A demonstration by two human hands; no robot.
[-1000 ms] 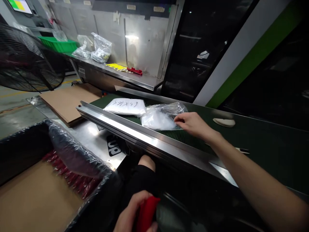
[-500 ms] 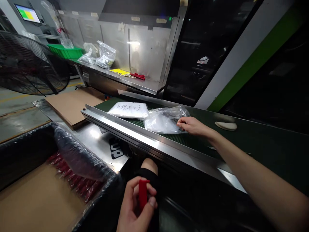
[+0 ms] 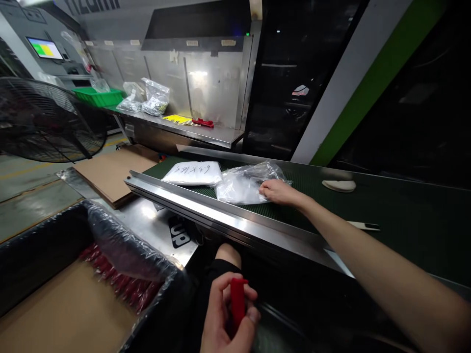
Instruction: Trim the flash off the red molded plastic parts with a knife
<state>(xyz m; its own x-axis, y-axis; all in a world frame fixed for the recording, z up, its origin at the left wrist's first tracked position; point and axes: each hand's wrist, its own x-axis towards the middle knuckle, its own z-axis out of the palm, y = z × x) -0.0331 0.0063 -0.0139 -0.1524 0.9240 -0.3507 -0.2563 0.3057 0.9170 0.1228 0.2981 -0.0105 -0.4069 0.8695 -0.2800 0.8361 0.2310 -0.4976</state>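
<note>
Low in front of me, my left hand (image 3: 231, 314) is closed around a red plastic part (image 3: 237, 300), whose upper end sticks up between thumb and fingers. My right arm reaches over the metal rail to the green conveyor belt (image 3: 309, 203). There my right hand (image 3: 277, 191) has its fingers pinched at the right side of a pile of clear plastic bags (image 3: 239, 189); whether it grips one bag or several is hidden. Left of that pile, touching or nearly so, lies a white packet (image 3: 193, 173) with handwriting on it.
A black-lined box (image 3: 165, 274) at lower left holds wrapped red parts (image 3: 121, 279) and cardboard. Stacked cardboard sheets (image 3: 114, 169) lie behind it, near a large fan (image 3: 44, 120). The metal rail (image 3: 221, 215) edges the belt. A pale oval object (image 3: 338, 186) and a thin tool (image 3: 364, 226) lie rightward.
My view has shifted slightly. My right hand has moved a little left along the bags, still pinched. The left hand with the red part appears further right. More of the thin tool shows.
</note>
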